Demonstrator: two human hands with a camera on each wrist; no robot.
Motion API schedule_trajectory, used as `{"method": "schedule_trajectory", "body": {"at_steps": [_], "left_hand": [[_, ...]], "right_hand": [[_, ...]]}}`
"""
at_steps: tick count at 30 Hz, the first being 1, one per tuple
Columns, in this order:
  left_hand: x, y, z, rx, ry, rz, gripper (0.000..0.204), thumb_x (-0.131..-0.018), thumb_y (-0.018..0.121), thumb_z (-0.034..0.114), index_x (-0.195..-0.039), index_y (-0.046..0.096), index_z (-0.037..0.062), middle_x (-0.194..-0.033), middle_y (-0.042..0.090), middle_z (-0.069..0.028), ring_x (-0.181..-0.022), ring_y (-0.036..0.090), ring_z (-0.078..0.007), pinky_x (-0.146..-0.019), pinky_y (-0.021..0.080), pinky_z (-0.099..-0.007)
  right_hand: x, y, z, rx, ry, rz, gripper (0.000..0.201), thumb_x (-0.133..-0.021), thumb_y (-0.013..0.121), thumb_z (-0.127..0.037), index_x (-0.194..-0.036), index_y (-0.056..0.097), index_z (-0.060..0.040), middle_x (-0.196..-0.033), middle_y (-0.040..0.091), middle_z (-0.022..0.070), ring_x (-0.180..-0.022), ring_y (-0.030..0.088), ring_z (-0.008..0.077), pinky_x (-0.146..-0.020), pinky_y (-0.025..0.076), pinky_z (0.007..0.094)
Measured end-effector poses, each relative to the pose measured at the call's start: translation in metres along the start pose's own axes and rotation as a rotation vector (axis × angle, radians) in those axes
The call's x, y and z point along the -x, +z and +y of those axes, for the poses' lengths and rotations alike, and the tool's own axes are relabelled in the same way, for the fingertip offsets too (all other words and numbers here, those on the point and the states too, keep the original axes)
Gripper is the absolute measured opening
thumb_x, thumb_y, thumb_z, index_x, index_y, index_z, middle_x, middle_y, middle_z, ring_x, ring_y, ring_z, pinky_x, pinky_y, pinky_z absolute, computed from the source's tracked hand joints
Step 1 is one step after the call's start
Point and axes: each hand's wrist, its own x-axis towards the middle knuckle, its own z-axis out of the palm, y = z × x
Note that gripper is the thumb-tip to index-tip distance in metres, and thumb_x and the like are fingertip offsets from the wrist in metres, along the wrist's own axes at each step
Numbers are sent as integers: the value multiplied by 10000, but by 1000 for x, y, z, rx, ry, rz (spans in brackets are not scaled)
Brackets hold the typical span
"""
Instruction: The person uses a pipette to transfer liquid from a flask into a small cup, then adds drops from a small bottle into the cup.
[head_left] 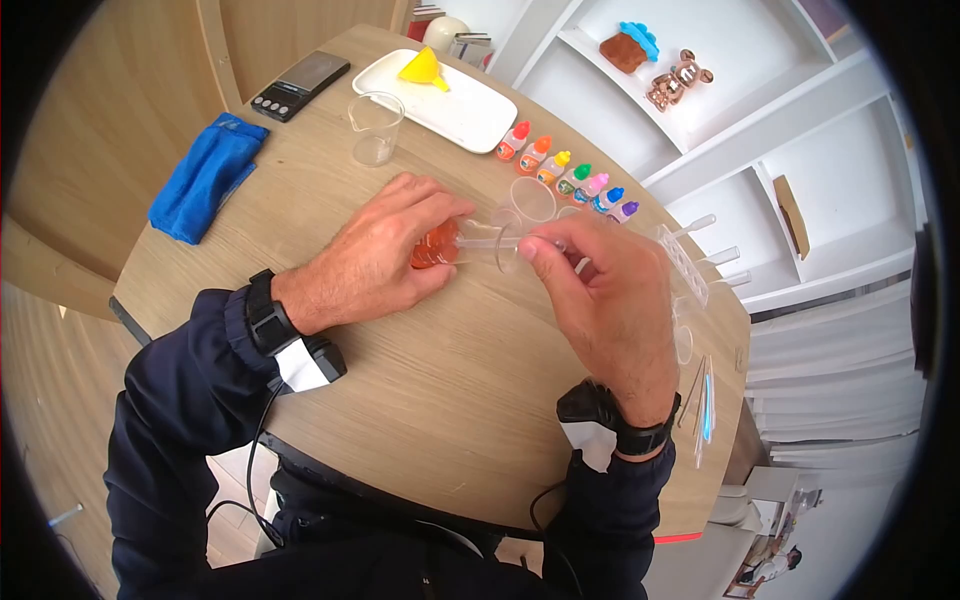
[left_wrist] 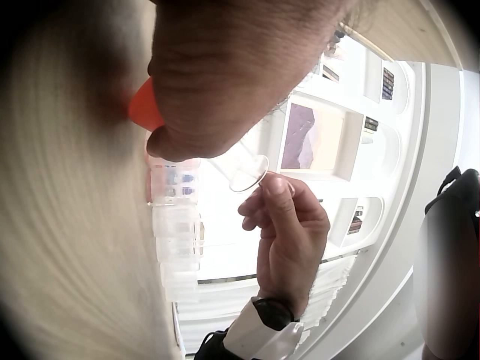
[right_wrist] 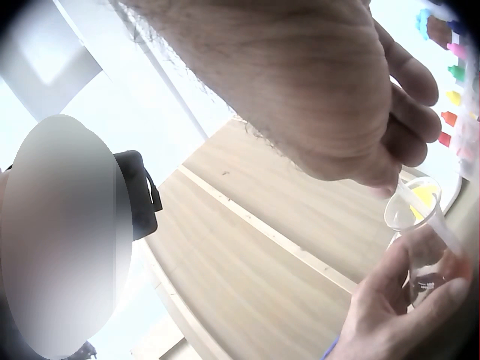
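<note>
My left hand (head_left: pixel 365 255) grips a clear conical flask (right_wrist: pixel 431 262) with orange-red liquid (head_left: pixel 432 246) at its bottom. Fingers and thumb wrap round the lower part, hiding some of it. Over the flask's round rim (left_wrist: pixel 247 186), my right hand (head_left: pixel 620 290) pinches the upper end of a thin pale rod (head_left: pixel 483 243) between thumb and fingers. That rod slants through the mouth and down towards the liquid, as the right wrist view also shows. Just beyond the flask stands a clear plastic cup (head_left: pixel 533 200).
Dropper bottles (head_left: pixel 558 166) with coloured caps line the far edge. A glass beaker (head_left: pixel 376 140), a white tray (head_left: pixel 480 115) with a yellow funnel (head_left: pixel 421 68), a scale (head_left: pixel 300 86) and a blue cloth (head_left: pixel 205 180) lie left. Rightwards are a test tube rack (head_left: pixel 683 265) and thin sticks (head_left: pixel 708 405).
</note>
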Motion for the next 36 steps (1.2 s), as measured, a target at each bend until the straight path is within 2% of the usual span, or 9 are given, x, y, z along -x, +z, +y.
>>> {"method": "schedule_trajectory", "body": {"at_steps": [5, 8, 14, 17, 20, 26, 30, 31, 36], "left_hand": [[0, 1, -1, -2, 6, 4, 615, -825, 849, 67, -1407, 654, 19, -1285, 663, -167, -1218, 617, -366, -1106, 521, -447], [0, 0, -1, 0, -1, -1, 617, -826, 851, 70, -1408, 654, 20, -1287, 663, -166, -1220, 617, -366, -1107, 521, -446], [0, 0, 0, 5, -12, -7, 605, -829, 840, 66, -1404, 657, 23, -1296, 665, -167, -1235, 616, -367, -1109, 520, -450], [0, 1, 0, 23, -9, 4, 591, -829, 828, 56, -1394, 659, 21, -1307, 667, -168, -1241, 614, -371, -1103, 523, -452], [0, 1, 0, 19, 5, 18, 582, -828, 822, 45, -1386, 661, 21, -1314, 667, -169, -1241, 612, -376, -1093, 526, -452], [0, 2, 1, 26, 7, 23, 594, -832, 820, 22, -1403, 656, 31, -1300, 655, -173, -1232, 611, -375, -1064, 547, -446], [-1, 0, 6, 82, -26, 1, 608, -831, 818, -4, -1415, 650, 26, -1282, 643, -168, -1225, 611, -366, -1030, 567, -434], [-2, 0, 6, 91, -36, -5, 611, -830, 819, -10, -1416, 648, 23, -1278, 640, -165, -1223, 611, -363, -1022, 572, -430], [-2, 1, 7, 51, -15, 4, 613, -826, 824, -11, -1413, 651, 19, -1288, 650, -161, -1227, 614, -363, -1034, 563, -429]], "right_hand": [[0, -2, -5, -17, 80, -24, 155, -941, 831, -141, -1039, 785, -31, -882, 752, 149, -779, 714, 342, -737, 553, 444], [0, -3, -3, -23, 61, -23, 192, -962, 842, -124, -1106, 799, -5, -892, 757, 72, -737, 645, 143, -651, 534, 298], [2, -12, -6, -126, 126, -15, 203, -951, 854, -106, -1125, 806, -13, -928, 782, 37, -766, 645, 104, -663, 521, 264], [7, -39, -19, -142, 192, 38, 236, -928, 871, -90, -1140, 801, -13, -930, 793, 62, -710, 670, 125, -681, 531, 276], [22, -77, -22, -153, 291, 137, 202, -942, 866, -65, -1123, 807, 0, -942, 785, 22, -766, 641, 77, -720, 512, 250], [50, -125, -12, -176, 421, 384, 181, -984, 849, -89, -1090, 793, 47, -889, 729, 13, -836, 632, 78, -792, 495, 241], [50, -131, 11, -141, 518, 339, 228, -1000, 837, -130, -1086, 777, 72, -879, 720, 12, -806, 596, 56, -745, 480, 230], [48, -131, 19, -81, 529, 294, 252, -1009, 814, -229, -1070, 802, 15, -845, 719, -6, -783, 634, 83, -724, 480, 263], [35, -117, 39, -13, 528, 207, 217, -1004, 797, -130, -1017, 783, 86, -780, 707, 8, -712, 561, 50, -636, 452, 249]]}}
